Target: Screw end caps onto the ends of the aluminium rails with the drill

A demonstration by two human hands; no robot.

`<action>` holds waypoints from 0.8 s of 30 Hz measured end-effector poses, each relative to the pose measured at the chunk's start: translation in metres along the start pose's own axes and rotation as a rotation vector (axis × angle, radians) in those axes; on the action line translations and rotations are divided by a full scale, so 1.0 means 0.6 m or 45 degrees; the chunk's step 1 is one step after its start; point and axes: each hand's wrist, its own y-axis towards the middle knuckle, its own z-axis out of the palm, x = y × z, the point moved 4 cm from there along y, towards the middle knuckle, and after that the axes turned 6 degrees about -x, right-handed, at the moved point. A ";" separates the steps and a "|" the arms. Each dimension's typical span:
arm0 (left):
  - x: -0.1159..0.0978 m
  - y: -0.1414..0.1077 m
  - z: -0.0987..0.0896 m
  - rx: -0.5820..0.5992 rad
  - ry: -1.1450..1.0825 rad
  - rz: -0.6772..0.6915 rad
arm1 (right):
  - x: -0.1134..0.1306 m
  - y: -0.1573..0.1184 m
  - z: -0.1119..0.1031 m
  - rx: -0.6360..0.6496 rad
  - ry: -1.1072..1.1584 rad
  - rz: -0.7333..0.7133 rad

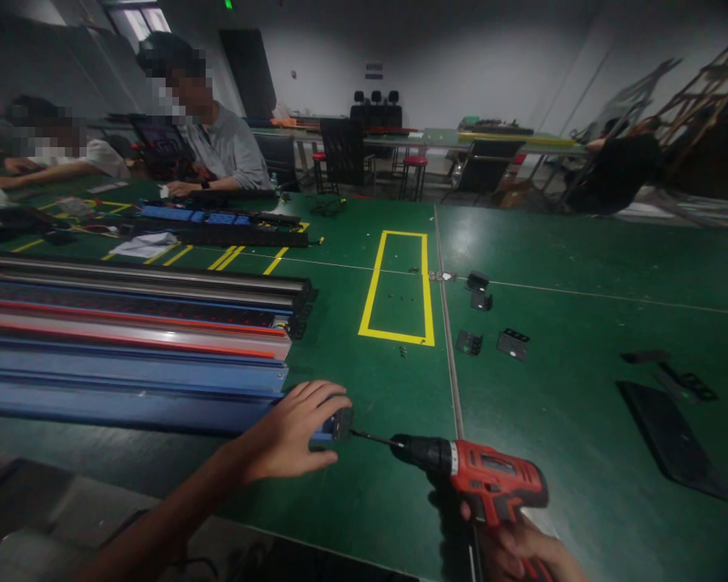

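My right hand (pixel 515 543) is wrapped round the handle of a red and black cordless drill (pixel 501 477). The drill lies level and points left, its long thin bit (pixel 373 438) reaching the black end bracket (pixel 342 423) of the nearest blue rail (pixel 158 408). Over that rail's end lies my left hand (pixel 300 428), fingertips bent onto the bracket and thumb on the near side. Whether a screw sits at the bit's tip is too small to tell. Behind the blue rail, more long rails in blue, red (pixel 218 335) and black (pixel 248 284) lie side by side.
A yellow tape rectangle (pixel 367 311) on the green table (pixel 352 368) holds small screws. Several black brackets (pixel 513 343) lie right of the table seam. A dark flat panel (pixel 670 436) rests at the right. Across the table, a person (pixel 227 149) in a grey shirt sits near black modules.
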 end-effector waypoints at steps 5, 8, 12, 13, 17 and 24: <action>0.005 0.006 0.007 0.029 -0.061 -0.008 | 0.013 -0.004 0.021 -0.096 0.062 -0.013; 0.009 0.005 0.012 -0.001 -0.065 -0.009 | 0.017 -0.004 0.031 -0.089 0.077 -0.003; 0.015 0.003 0.017 -0.026 -0.072 0.004 | 0.017 -0.003 0.036 -0.089 0.070 0.041; 0.016 0.003 0.018 -0.031 -0.078 0.008 | 0.018 -0.003 0.037 -0.096 0.065 0.040; 0.018 0.004 0.021 -0.056 -0.099 0.014 | 0.020 -0.002 0.044 -0.120 0.070 0.039; 0.020 0.007 0.023 -0.031 -0.102 0.007 | 0.022 0.003 0.049 -0.121 0.098 0.019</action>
